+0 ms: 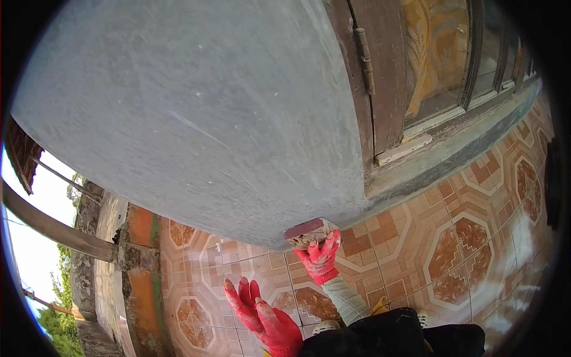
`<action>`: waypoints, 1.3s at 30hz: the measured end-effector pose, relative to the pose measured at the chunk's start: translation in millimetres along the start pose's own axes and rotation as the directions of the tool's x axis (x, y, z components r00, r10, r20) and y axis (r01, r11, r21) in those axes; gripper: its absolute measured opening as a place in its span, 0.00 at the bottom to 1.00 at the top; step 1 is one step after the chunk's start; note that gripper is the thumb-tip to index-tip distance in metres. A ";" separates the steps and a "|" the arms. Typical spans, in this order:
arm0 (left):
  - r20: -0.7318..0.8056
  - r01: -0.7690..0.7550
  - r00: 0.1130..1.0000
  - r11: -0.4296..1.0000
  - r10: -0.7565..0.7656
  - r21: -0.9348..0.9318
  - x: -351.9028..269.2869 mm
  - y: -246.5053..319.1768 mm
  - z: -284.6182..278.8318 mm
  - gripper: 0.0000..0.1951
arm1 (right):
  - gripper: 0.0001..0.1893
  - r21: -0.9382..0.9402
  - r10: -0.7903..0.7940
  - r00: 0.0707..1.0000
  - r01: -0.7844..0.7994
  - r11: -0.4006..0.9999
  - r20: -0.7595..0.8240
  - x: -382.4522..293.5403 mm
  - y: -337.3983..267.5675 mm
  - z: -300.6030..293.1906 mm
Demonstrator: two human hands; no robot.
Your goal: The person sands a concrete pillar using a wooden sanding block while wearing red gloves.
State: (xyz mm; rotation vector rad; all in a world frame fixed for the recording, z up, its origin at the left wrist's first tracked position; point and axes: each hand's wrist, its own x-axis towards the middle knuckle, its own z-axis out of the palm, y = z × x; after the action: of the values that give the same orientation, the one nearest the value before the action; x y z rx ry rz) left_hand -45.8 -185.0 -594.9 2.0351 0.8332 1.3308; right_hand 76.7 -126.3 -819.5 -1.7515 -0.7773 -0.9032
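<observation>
My right hand (320,261), in a dusty red glove with bare fingertips, grips what looks like a sanding block (308,233). The block has a maroon face along one edge and a pale, worn side. It rests against the low part of a grey plastered wall (214,111), left of the door frame's foot. To the left, my left hand (267,314), gloved the same way, hangs over the floor with its fingers apart and nothing in them. Pale scratches and small white specks mark the wall.
A brown wooden door frame (357,89) with a rusty hinge (366,60) and glass panes stands at the right. Patterned tiles (401,250) cover the floor. A low orange and green wall (142,285) borders the left side. My shoes (328,326) show below.
</observation>
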 end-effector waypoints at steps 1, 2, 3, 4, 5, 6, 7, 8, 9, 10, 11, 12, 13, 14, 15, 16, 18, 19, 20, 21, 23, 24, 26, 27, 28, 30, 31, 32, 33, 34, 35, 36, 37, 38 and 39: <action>-0.102 0.170 0.976 0.966 -0.192 -0.196 0.6 4.5 5.8 0.32 | 0.50 0.031 0.016 0.999 -0.015 0.999 -0.036 16.0 -16.0 0.5; -0.079 0.187 0.975 0.959 -0.207 -0.214 1.8 5.4 12.5 0.32 | 0.48 0.037 0.031 0.997 -0.028 0.999 -0.074 40.4 -25.5 -4.3; -0.083 0.174 0.977 0.959 -0.197 -0.222 0.5 4.4 11.5 0.31 | 0.44 0.054 -0.007 0.995 0.013 0.998 -0.096 77.2 -49.5 -11.6; -0.076 0.160 0.980 0.959 -0.182 -0.232 0.4 4.5 12.0 0.31 | 0.41 0.061 -0.040 0.992 0.048 0.997 -0.124 110.2 -66.1 -19.1; -0.079 0.171 0.978 0.958 -0.193 -0.231 0.9 4.3 12.6 0.31 | 0.41 0.062 -0.043 0.993 0.050 0.997 -0.112 119.1 -71.2 -21.0; -0.066 0.178 0.978 0.961 -0.196 -0.213 3.1 7.1 13.8 0.32 | 0.38 0.045 -0.100 0.990 0.105 0.993 -0.102 129.0 -73.6 -23.9; -0.059 0.179 0.979 0.965 -0.193 -0.189 5.6 7.6 14.9 0.32 | 0.36 0.038 -0.155 0.983 0.159 0.987 -0.096 133.7 -75.0 -22.8; -0.057 0.166 0.982 0.967 -0.180 -0.192 7.4 8.8 18.0 0.32 | 0.40 0.007 -0.097 0.991 0.098 0.995 -0.088 109.9 -63.4 -17.5; -0.073 0.161 0.981 0.965 -0.179 -0.208 8.2 8.5 19.1 0.32 | 0.43 -0.014 -0.070 0.991 0.068 0.998 -0.114 82.0 -42.8 -9.8; -0.082 0.162 0.979 0.960 -0.185 -0.227 7.4 8.5 18.3 0.32 | 0.46 -0.041 -0.042 0.990 0.036 0.998 -0.135 55.2 -19.9 -6.6; -0.076 0.156 0.981 0.962 -0.177 -0.226 5.0 4.9 16.1 0.32 | 0.46 -0.045 -0.036 0.989 0.030 0.999 -0.143 30.9 -0.9 -5.2; -0.069 0.194 0.974 0.950 -0.216 -0.244 0.5 0.4 14.3 0.34 | 0.53 -0.051 -0.036 0.995 0.031 0.998 -0.096 9.0 17.9 -6.9; -0.064 0.233 0.964 0.937 -0.258 -0.261 -0.9 -3.5 14.8 0.36 | 0.61 -0.055 -0.037 0.998 0.035 0.998 -0.046 8.5 23.8 -9.7; -0.060 0.235 0.964 0.936 -0.259 -0.263 -1.8 -5.2 16.6 0.36 | 0.61 -0.059 -0.037 0.998 0.034 0.998 -0.046 7.4 22.1 -6.9; -0.071 0.225 0.965 0.939 -0.251 -0.260 -3.2 -6.4 18.1 0.34 | 0.63 -0.022 0.007 0.998 -0.008 1.000 -0.067 29.0 6.9 -10.8; -0.086 0.221 0.965 0.942 -0.249 -0.254 -6.4 -5.8 18.5 0.32 | 0.65 0.018 0.050 0.996 -0.049 0.999 -0.079 53.8 -8.5 -19.3; -0.074 0.218 0.967 0.940 -0.245 -0.262 -5.7 -0.3 25.0 0.32 | 0.66 0.000 0.019 0.997 -0.019 1.000 -0.080 115.1 -29.3 -40.5; -0.060 0.190 0.975 0.944 -0.214 -0.270 -3.8 2.5 28.0 0.32 | 0.66 -0.013 -0.006 0.994 0.005 1.000 -0.106 132.0 -33.2 -44.9; -0.063 0.195 0.974 0.943 -0.219 -0.268 -4.5 4.2 28.6 0.32 | 0.67 0.038 0.012 0.994 -0.008 0.999 -0.108 129.6 -29.1 -45.2; -0.064 0.207 0.971 0.942 -0.231 -0.266 -3.0 6.0 30.0 0.32 | 0.67 0.051 0.010 0.994 -0.004 0.999 -0.113 116.5 -19.6 -40.6; -0.062 0.205 0.972 0.943 -0.228 -0.261 0.9 11.2 34.1 0.32 | 0.67 -0.051 0.038 0.995 -0.043 0.998 -0.093 63.2 10.6 -28.4; -0.069 0.205 0.971 0.945 -0.229 -0.254 1.3 15.9 36.4 0.32 | 0.67 -0.053 0.041 0.994 -0.046 0.998 -0.103 36.1 27.8 -25.7; -0.076 0.212 0.969 0.946 -0.237 -0.245 -5.0 14.5 32.2 0.32 | 0.60 -0.017 0.068 0.997 -0.067 0.998 0.035 -7.0 53.1 -26.4; 0.043 0.034 0.999 0.999 -0.032 -0.042 -9.8 0.4 25.8 0.26 | 0.60 -0.034 0.069 0.997 -0.068 0.997 0.028 -4.2 57.3 -25.8; 0.184 -0.172 0.972 0.973 0.143 0.151 -11.7 -6.3 20.5 0.28 | 0.60 -0.023 0.079 0.997 -0.079 0.997 -0.010 5.7 49.8 -26.0; 0.189 -0.163 0.972 0.978 0.137 0.128 -15.7 -15.4 23.7 0.27 | 0.68 -0.077 0.098 0.994 -0.101 0.992 -0.049 44.5 27.1 -32.6; 0.177 -0.153 0.976 0.980 0.130 0.126 -18.6 -16.9 22.6 0.27 | 0.68 -0.070 0.095 0.995 -0.098 0.993 -0.035 76.2 13.1 -38.6; 0.170 -0.143 0.978 0.980 0.119 0.136 -18.8 -8.3 27.0 0.27 | 0.69 -0.013 0.021 0.997 -0.022 1.000 -0.080 109.1 0.7 -45.5; 0.052 0.058 0.997 0.997 -0.055 -0.055 -15.1 6.3 35.5 0.27 | 0.69 0.045 -0.047 0.990 0.053 0.998 -0.135 124.2 -8.1 -49.3; -0.028 0.218 0.972 0.936 -0.234 -0.277 -10.6 15.8 45.0 0.32 | 0.70 0.070 0.004 0.991 0.005 0.998 -0.131 120.0 -4.2 -47.6; -0.037 0.207 0.973 0.937 -0.226 -0.281 -9.3 18.6 45.6 0.32 | 0.70 0.076 -0.002 0.990 0.013 0.997 -0.139 103.1 5.6 -44.6; -0.032 0.194 0.977 0.946 -0.209 -0.259 -6.9 18.7 47.3 0.32 | 0.65 -0.003 0.042 0.990 -0.043 0.999 -0.135 76.5 24.1 -37.8; -0.027 0.183 0.981 0.956 -0.194 -0.231 -5.1 21.4 44.3 0.32 | 0.61 -0.078 0.092 0.987 -0.102 0.992 -0.131 47.4 37.5 -33.1; -0.016 0.175 0.983 0.954 -0.185 -0.245 -1.8 23.9 43.8 0.32 | 0.61 -0.091 0.087 0.986 -0.101 0.991 -0.145 14.0 57.3 -30.0; -0.030 0.129 0.990 0.962 -0.141 -0.241 3.0 26.9 41.9 0.32 | 0.61 -0.035 0.248 0.967 -0.251 0.967 -0.065 -19.0 78.8 -28.5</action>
State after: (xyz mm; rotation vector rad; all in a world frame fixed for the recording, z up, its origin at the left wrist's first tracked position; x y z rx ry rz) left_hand -0.7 -205.1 -588.0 1.7362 0.7769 1.3375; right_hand 125.6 -179.9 -865.5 -1.8037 -0.4873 -0.8019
